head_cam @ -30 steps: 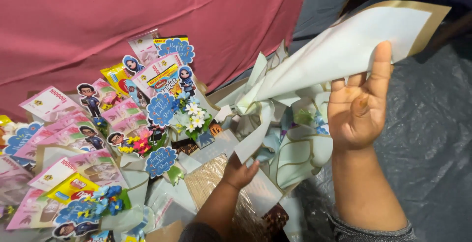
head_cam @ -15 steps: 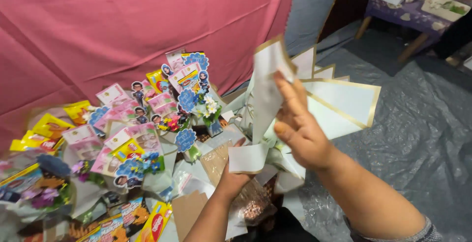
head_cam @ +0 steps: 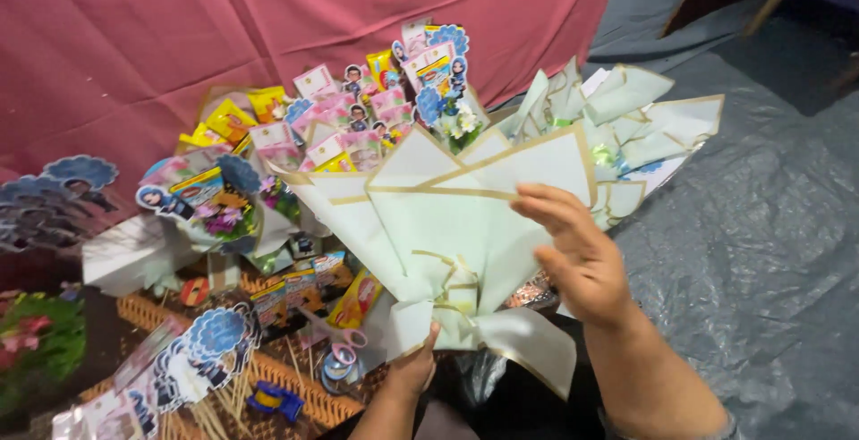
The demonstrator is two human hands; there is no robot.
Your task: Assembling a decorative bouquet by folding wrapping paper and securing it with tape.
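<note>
gripping the wrapped bouquet at six o'clock, left hand stays closed — right hand, fingers spread, now flattens the newly added sheet.

One camera sits on your head and looks steeply down and forward, close over your own forearms. Your left hand and right hand fill the near centre. The view faces a red cloth backdrop at the far side, with grey plastic sheeting on the right.
</note>
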